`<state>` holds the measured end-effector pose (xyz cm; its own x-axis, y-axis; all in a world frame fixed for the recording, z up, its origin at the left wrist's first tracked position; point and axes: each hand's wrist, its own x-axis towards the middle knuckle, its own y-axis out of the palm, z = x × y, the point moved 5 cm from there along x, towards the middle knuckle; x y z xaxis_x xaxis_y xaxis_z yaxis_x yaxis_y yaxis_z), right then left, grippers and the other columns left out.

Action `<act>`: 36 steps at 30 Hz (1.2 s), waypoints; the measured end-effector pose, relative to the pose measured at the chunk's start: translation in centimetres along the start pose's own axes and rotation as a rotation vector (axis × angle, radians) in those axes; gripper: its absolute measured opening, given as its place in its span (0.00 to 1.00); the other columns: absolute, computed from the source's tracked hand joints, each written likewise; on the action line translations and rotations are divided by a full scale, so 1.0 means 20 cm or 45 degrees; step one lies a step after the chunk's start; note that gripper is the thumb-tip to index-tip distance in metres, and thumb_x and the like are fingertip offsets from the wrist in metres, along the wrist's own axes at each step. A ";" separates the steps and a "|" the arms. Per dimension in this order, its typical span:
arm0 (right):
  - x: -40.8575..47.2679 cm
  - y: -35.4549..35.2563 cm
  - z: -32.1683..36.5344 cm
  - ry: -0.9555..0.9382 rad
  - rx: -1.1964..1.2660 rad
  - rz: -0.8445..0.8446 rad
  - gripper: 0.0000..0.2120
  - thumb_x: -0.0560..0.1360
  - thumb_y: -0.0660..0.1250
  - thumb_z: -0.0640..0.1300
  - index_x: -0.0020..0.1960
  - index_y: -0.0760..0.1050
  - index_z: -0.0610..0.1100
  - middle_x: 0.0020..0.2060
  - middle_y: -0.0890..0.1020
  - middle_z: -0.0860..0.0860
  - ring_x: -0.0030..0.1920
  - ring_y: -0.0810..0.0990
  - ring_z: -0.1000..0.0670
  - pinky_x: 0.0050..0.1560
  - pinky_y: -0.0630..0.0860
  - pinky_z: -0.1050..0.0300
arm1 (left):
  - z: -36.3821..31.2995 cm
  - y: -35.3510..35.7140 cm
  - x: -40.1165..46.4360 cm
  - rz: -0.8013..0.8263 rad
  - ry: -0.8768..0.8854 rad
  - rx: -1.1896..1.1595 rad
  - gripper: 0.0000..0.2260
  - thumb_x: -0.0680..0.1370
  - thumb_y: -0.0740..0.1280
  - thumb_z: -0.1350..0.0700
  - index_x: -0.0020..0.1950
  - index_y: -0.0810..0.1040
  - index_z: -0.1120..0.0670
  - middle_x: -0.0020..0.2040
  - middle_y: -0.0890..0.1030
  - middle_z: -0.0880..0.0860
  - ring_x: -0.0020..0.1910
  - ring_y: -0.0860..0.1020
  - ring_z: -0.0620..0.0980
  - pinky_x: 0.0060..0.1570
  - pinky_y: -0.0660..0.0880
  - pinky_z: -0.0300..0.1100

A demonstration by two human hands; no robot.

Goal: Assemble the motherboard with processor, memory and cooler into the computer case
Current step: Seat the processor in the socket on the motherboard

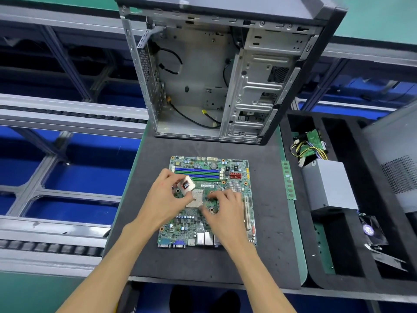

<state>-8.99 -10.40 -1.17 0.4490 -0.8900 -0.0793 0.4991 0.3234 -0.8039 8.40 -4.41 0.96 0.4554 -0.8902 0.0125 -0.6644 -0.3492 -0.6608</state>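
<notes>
Pinching the processor [186,185] in left hand [163,197] fingers above the motherboard [234,186] mid-mat; resting right hand [222,210], fingers curled, beside the socket [195,201]; case [216,71] lying open at the far edge.

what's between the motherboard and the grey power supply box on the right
A loose green memory stick lies between the motherboard and the power supply, in the head view.

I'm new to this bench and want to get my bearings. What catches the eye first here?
The green motherboard on the dark mat, with the left hand holding the processor tilted above its socket. Behind stands the open computer case, its loose cables showing.
</notes>
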 end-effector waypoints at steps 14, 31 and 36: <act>0.03 0.03 -0.02 -0.138 -0.126 0.005 0.11 0.75 0.72 0.56 0.56 0.81 0.55 0.50 0.71 0.58 0.56 0.65 0.52 0.59 0.63 0.54 | 0.06 0.07 0.00 0.126 0.062 0.028 0.17 0.73 0.74 0.53 0.61 0.77 0.47 0.51 0.73 0.39 0.51 0.75 0.41 0.54 0.76 0.43; 0.14 -0.01 0.01 -0.290 0.074 -0.178 0.10 0.78 0.70 0.56 0.54 0.85 0.52 0.45 0.82 0.59 0.50 0.72 0.53 0.52 0.60 0.54 | 0.07 0.09 0.00 0.225 0.133 0.269 0.20 0.74 0.71 0.52 0.67 0.78 0.48 0.54 0.73 0.41 0.55 0.73 0.45 0.57 0.74 0.45; 0.22 -0.01 0.00 -0.290 0.080 -0.163 0.11 0.77 0.71 0.55 0.53 0.86 0.51 0.44 0.81 0.57 0.50 0.70 0.53 0.56 0.64 0.50 | 0.04 0.13 -0.01 0.273 0.272 0.368 0.21 0.74 0.71 0.51 0.67 0.78 0.49 0.54 0.74 0.42 0.55 0.72 0.45 0.61 0.70 0.44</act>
<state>-7.18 -14.36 -1.32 0.5307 -0.8321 0.1613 0.6044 0.2381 -0.7602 7.02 -4.84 -1.24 0.1715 -0.9851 -0.0130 -0.5230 -0.0798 -0.8486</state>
